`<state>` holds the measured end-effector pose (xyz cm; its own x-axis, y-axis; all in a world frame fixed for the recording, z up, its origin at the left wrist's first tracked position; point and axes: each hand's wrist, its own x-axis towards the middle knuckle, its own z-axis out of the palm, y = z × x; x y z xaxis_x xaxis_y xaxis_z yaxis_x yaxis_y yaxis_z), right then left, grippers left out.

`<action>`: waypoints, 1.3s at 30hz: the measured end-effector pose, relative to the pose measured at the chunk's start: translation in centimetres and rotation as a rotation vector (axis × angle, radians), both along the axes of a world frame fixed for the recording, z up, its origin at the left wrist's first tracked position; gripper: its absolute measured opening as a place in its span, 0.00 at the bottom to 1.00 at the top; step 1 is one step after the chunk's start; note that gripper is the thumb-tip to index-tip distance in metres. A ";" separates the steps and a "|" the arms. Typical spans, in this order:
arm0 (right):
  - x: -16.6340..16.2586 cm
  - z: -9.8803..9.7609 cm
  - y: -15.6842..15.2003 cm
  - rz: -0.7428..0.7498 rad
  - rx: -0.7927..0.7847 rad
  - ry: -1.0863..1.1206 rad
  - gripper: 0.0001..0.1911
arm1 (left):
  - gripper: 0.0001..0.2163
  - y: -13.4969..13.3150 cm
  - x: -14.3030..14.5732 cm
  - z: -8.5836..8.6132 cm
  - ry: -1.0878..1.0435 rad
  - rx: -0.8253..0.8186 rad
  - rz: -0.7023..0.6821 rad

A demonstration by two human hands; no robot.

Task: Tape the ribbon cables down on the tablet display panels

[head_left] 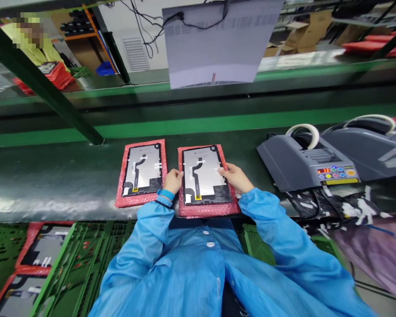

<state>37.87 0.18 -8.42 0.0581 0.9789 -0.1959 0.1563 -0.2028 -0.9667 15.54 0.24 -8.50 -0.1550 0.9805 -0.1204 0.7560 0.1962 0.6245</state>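
In front of me a tablet screen panel (209, 169) with a silver back, a black frame and a dark ribbon cable lies on red bubble-wrap bags (207, 210). My left hand (173, 181) pinches its left edge, fingers closed, with a blue band at the wrist. On the opposite edge, my right hand (235, 177) has the thumb over the silver back and the fingers at the side. A second, similar panel (148, 165) rests to the left on its own red bubble-wrap bag (127, 201), close to my left hand but not held.
Two grey tape dispensers (293, 163) (369, 149) stand at the right, loose tape scraps below. Green crates (75, 268) at lower left hold more panels. A slanted green post (53, 88) rises at left; a large white monitor back (218, 48) hangs ahead. Across the bench stands a person in yellow.
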 end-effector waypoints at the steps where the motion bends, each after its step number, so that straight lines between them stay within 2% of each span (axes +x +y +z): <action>1: -0.1 0.5 -0.2 0.007 0.025 0.042 0.20 | 0.08 -0.3 0.0 0.5 -0.002 0.019 0.000; 5: -2.8 2.6 0.3 0.036 0.121 0.159 0.20 | 0.06 -1.8 -2.2 3.4 0.022 0.126 0.023; 8: -8.1 3.6 1.9 0.131 0.131 0.228 0.17 | 0.05 -1.9 -7.0 5.6 0.079 0.188 0.119; 10: -12.4 3.6 3.3 0.182 0.133 0.212 0.16 | 0.05 -1.5 -10.9 6.2 0.132 0.201 0.214; 13: -17.4 2.4 5.1 0.266 0.091 -0.003 0.13 | 0.06 -0.5 -15.6 5.7 0.217 0.162 0.336; 15: -19.1 1.3 6.0 0.319 0.027 -0.210 0.07 | 0.06 0.0 -17.2 4.6 0.221 0.096 0.351; 17: -19.7 0.5 6.6 0.352 -0.022 -0.328 0.04 | 0.06 0.3 -17.8 3.6 0.204 0.050 0.337; 21: -19.5 0.8 5.9 0.386 -0.079 -0.310 0.08 | 0.04 0.7 -18.0 2.7 0.205 0.048 0.338; 24: -17.2 2.3 3.0 0.463 -0.146 -0.151 0.04 | 0.02 0.8 -18.4 3.1 0.220 0.025 0.334; 26: -13.8 3.2 0.2 0.454 -0.131 -0.026 0.04 | 0.02 0.5 -18.2 3.6 0.282 0.025 0.346; 27: -11.5 3.4 -1.3 0.405 -0.103 0.013 0.04 | 0.05 0.3 -17.8 3.8 0.336 0.055 0.347; 29: -6.0 3.3 -4.3 0.203 -0.030 0.114 0.06 | 0.12 0.0 -16.1 4.4 0.465 0.233 0.296; 30: -3.0 3.0 -5.7 0.052 0.001 0.118 0.09 | 0.13 -0.1 -14.9 4.6 0.485 0.346 0.198; 32: 2.9 2.1 -8.3 -0.352 0.110 0.125 0.17 | 0.12 0.1 -11.6 4.9 0.424 0.545 -0.097; 34: 8.1 1.2 -10.2 -0.724 0.211 0.131 0.22 | 0.10 0.6 -7.8 4.9 0.316 0.658 -0.412; 35: 10.3 0.9 -10.8 -0.858 0.244 0.139 0.23 | 0.10 1.0 -5.9 4.8 0.274 0.686 -0.538; 37: 13.5 0.6 -11.3 -0.999 0.255 0.162 0.23 | 0.09 2.0 -2.8 4.3 0.231 0.711 -0.706; 39: 15.5 0.7 -10.8 -1.022 0.225 0.181 0.20 | 0.09 3.0 -0.8 3.7 0.218 0.725 -0.791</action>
<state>53.33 -10.67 -7.68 0.8616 0.4967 -0.1042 -0.1371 0.0300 -0.9901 14.72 3.26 -4.76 0.6016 0.6390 0.4793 0.6148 -0.7535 0.2328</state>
